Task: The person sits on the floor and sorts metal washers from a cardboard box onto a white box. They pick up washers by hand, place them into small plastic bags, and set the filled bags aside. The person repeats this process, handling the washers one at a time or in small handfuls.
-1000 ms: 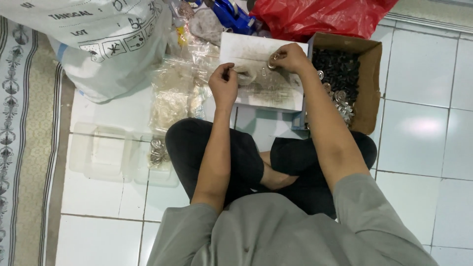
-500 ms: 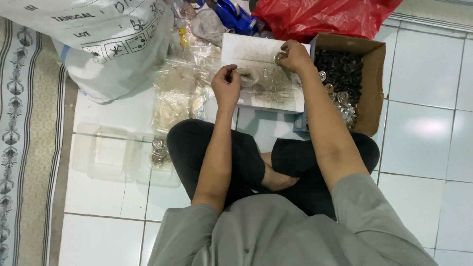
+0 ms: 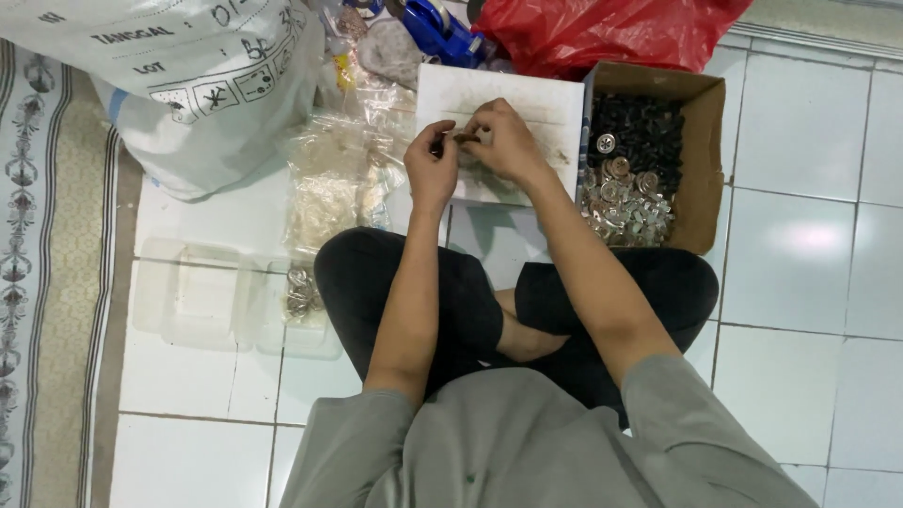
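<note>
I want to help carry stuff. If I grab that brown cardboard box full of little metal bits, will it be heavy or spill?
The cardboard box is heaped with small metal pieces, so it probably feels heavy for its size. Its top is open, so tipping it would likely spill them. The thin walls may sag if lifted by one side.

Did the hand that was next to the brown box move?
Yes. The right hand left the edge of the cardboard box and slid left over the white board, meeting the left hand around a small piece.
</note>
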